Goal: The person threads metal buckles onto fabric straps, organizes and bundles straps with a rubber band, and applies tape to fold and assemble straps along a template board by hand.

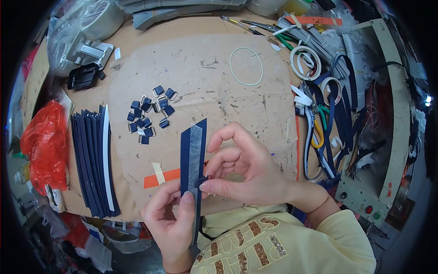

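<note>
My left hand (169,213) pinches a navy fabric strip (185,153) upright, thumb in front and fingers behind. A grey fuzzy band (195,146) runs down the strip's middle, and its top end is cut at a slant. Against the strip's right edge, my right hand (251,176) holds a small navy tab (201,181) between thumb and forefinger; a bit of metal shows beside it. The other right fingers are curled loosely. Further back on the table lies a loose group of navy tabs with metal rings (146,107).
Navy strips (91,160) are stacked at the left beside a red plastic bag (45,141). An orange strip (155,179) lies behind my left hand. At right are tape rolls (305,63), yellow-handled scissors (317,132) and dark straps. A rubber band (246,66) rests at the back.
</note>
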A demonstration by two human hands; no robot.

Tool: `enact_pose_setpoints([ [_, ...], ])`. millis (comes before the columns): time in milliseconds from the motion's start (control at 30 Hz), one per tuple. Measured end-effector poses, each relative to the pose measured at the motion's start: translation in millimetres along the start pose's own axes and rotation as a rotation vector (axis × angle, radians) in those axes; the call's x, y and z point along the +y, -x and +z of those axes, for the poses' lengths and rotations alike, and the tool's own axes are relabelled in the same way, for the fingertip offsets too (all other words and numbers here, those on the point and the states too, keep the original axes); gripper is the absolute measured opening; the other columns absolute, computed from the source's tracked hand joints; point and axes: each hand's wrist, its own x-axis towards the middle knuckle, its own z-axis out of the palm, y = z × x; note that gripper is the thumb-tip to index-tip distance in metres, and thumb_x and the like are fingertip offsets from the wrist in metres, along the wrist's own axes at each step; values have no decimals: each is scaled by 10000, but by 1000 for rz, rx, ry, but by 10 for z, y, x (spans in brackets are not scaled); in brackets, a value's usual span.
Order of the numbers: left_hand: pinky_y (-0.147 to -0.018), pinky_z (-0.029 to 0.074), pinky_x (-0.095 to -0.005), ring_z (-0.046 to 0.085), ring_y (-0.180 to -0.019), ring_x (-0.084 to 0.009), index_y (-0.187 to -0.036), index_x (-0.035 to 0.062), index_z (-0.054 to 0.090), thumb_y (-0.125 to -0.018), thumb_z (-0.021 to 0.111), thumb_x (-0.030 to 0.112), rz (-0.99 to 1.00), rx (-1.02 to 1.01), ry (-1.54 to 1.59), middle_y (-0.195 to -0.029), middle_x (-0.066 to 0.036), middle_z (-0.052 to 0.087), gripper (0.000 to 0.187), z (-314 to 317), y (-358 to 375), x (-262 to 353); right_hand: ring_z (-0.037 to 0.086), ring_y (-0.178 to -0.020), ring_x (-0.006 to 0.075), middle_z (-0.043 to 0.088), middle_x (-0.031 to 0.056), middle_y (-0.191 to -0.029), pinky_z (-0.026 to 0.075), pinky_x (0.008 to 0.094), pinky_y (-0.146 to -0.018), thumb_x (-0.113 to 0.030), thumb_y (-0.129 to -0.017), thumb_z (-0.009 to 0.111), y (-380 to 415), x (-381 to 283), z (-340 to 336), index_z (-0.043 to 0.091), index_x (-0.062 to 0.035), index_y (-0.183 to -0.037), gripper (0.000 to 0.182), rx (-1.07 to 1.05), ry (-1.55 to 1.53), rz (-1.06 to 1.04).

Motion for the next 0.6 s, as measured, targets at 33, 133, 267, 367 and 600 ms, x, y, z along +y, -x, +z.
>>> enact_pose_setpoints([
  [33,-651,478,-202,624,-673,-147,-959,-91,618,-799,544,-62,6,-2,-2,-811,-145,692,179,1,2,-3,664,-746,170,636,106,-834,529,220,-704,128,-787,664,2,0,-3,342,-25,-1142,503,-3,12,-2],
  [133,-652,479,-206,625,-674,-148,-953,-92,621,-796,541,-66,8,-17,10,-810,-146,692,179,0,-2,-3,662,-752,167,635,102,-837,526,222,-711,128,-788,661,6,3,-13,337,-28,-1145,507,-9,20,1],
  [267,-654,482,-212,625,-676,-152,-947,-93,624,-791,538,-69,-1,-44,58,-807,-148,691,179,-22,-13,-1,656,-776,161,633,98,-852,523,233,-736,126,-787,658,10,9,-24,333,-32,-1151,513,-28,13,19],
  [367,-658,485,-218,626,-682,-159,-944,-94,620,-793,534,-67,-51,-95,28,-806,-151,688,176,-54,-21,-20,634,-815,145,624,92,-884,513,247,-767,129,-779,658,17,22,-25,332,-36,-1160,528,-20,-17,26],
  [600,-657,490,-228,619,-684,-153,-934,-80,618,-824,537,-57,-197,-259,110,-800,-134,684,138,-110,-43,-153,591,-884,136,589,97,-983,491,255,-795,141,-760,656,148,155,-33,342,-34,-1179,552,5,-24,34],
])
